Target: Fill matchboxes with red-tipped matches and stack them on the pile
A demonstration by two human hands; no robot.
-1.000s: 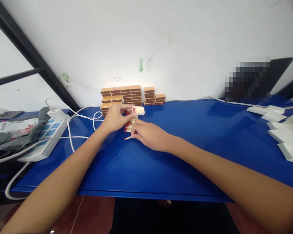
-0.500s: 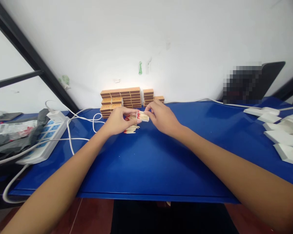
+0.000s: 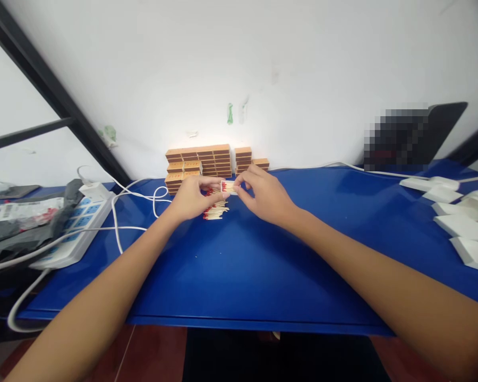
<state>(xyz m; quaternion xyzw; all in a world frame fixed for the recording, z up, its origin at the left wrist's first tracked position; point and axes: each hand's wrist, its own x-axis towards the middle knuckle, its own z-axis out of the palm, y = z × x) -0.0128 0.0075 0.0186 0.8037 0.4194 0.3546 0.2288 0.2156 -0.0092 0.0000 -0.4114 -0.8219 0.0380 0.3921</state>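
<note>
My left hand [image 3: 191, 197] pinches a small white matchbox tray [image 3: 228, 186] filled with red-tipped matches, holding it just above the blue table [image 3: 239, 265]. My right hand [image 3: 263, 194] meets it from the right, fingers closed on the tray's other end. Under both hands lies a loose pile of matches [image 3: 215, 210] on the table. Behind them, stacks of orange-brown matchboxes [image 3: 207, 162] stand against the white wall.
A white power strip [image 3: 77, 223] with white cables [image 3: 119, 212] lies at the left beside a grey plastic bag [image 3: 19, 223]. Several white boxes [image 3: 462, 223] sit at the right edge. A dark chair back [image 3: 446, 122] stands behind the table's right end.
My right hand lifted from a single match on the table up to the tray held by my left hand. Both hands now grip the tray together.
</note>
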